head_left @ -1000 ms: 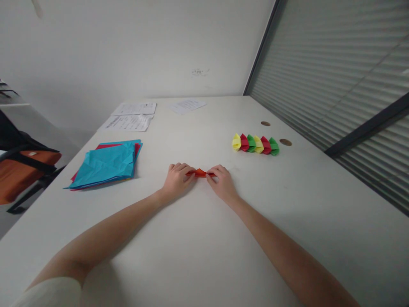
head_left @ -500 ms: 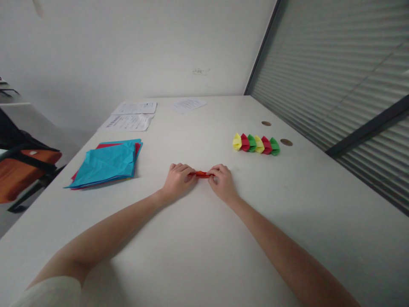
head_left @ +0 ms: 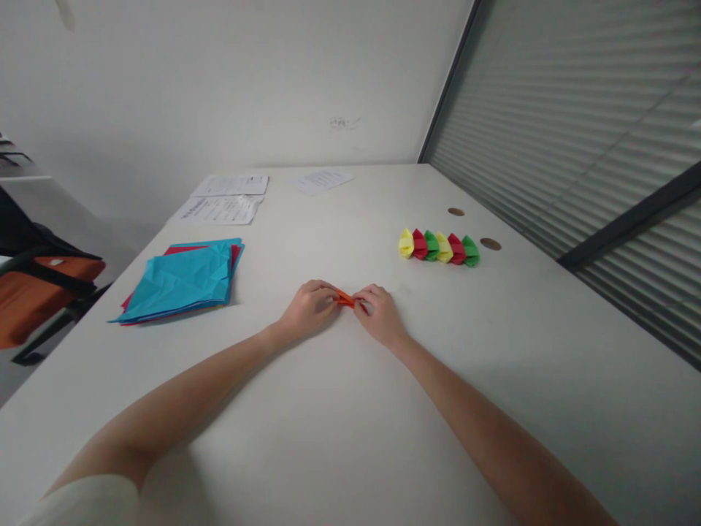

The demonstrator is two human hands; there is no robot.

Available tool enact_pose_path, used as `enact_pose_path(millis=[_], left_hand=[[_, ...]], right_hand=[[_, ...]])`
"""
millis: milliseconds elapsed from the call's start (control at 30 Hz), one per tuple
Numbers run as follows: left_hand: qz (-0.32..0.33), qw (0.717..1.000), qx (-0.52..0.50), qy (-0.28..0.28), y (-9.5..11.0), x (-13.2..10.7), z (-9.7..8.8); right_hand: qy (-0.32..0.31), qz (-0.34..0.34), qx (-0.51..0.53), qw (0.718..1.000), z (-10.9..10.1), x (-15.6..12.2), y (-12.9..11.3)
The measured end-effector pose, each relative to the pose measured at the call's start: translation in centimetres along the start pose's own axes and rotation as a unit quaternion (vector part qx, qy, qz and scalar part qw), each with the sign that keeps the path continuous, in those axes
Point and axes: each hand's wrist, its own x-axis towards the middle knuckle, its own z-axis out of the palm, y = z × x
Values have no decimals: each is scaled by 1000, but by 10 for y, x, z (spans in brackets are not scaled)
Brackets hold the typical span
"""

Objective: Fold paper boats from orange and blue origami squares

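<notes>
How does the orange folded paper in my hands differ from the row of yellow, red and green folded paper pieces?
The orange folded paper is held by the left hand and right hand; the row of yellow, red and green folded paper pieces rests untouched. The orange folded paper, partly hidden by the hands, shows far less length than the row. Both are folded paper.

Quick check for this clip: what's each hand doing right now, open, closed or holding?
Left hand: closed, pinching one end of the folded orange paper.
Right hand: closed, pinching its other end.
</notes>
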Motion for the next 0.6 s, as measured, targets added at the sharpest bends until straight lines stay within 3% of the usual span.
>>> enact_pose_path(millis=[233, 433, 600], left_hand=[[-58, 995, 72, -38, -8, -3, 4], [-49, 994, 95, -25, -4, -4, 4], [-87, 991, 104, 8, -4, -3, 3]], right_hand=[[-7, -5, 6, 1000, 3, 1, 6], [-12, -28, 17, 999, -1, 0, -1], [-78, -85, -21, 993, -5, -2, -8]])
